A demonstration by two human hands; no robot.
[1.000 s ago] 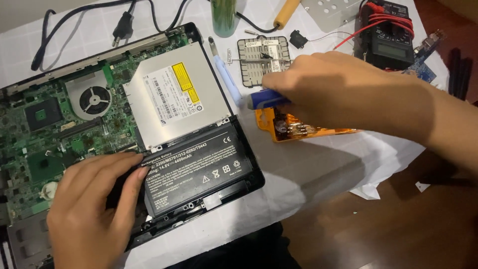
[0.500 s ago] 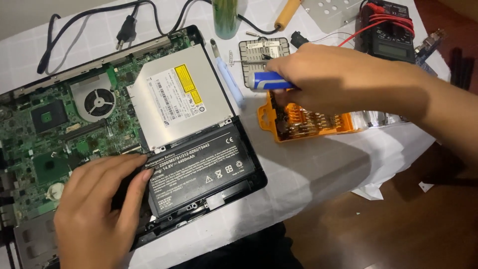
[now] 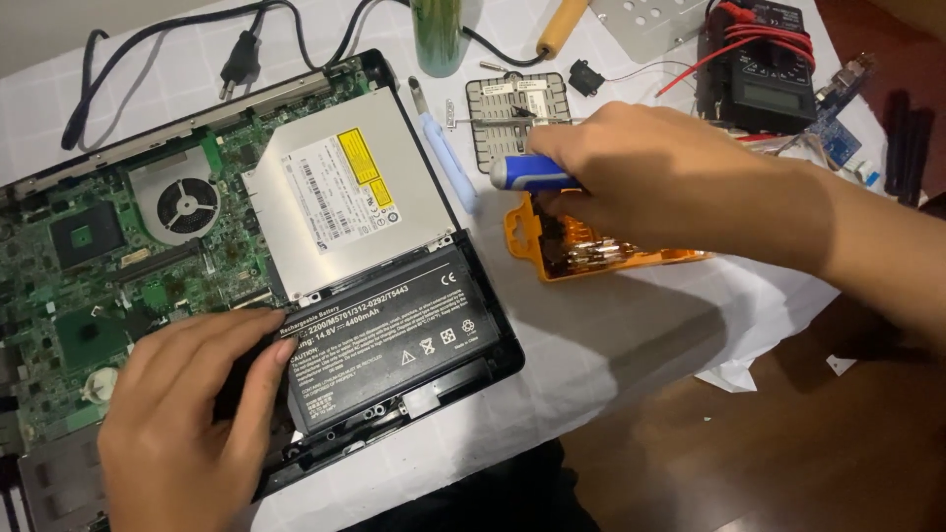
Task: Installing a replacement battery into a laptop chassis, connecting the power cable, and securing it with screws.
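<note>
An opened laptop (image 3: 118, 246) lies bottom-up on the white cloth, its green board and fan bare. My left hand (image 3: 182, 414) rests flat on the left end of the black battery (image 3: 394, 340) seated in the laptop's near edge. A silver optical drive (image 3: 340, 192) sits just behind the battery. My right hand (image 3: 680, 187) is closed around a blue-handled screwdriver (image 3: 527, 172), held over an orange bit case (image 3: 581, 251) to the right of the laptop.
A grey perforated cover plate (image 3: 512, 108) and a pale blue pry tool (image 3: 448, 158) lie behind the orange case. A black multimeter (image 3: 764, 74) with red leads stands far right. A black power cable (image 3: 236, 64) and green cup (image 3: 439, 34) are at the back.
My right hand has lifted from the orange bit case and drawn slightly back, with the blue screwdriver handle now showing more. My left hand stays on the battery.
</note>
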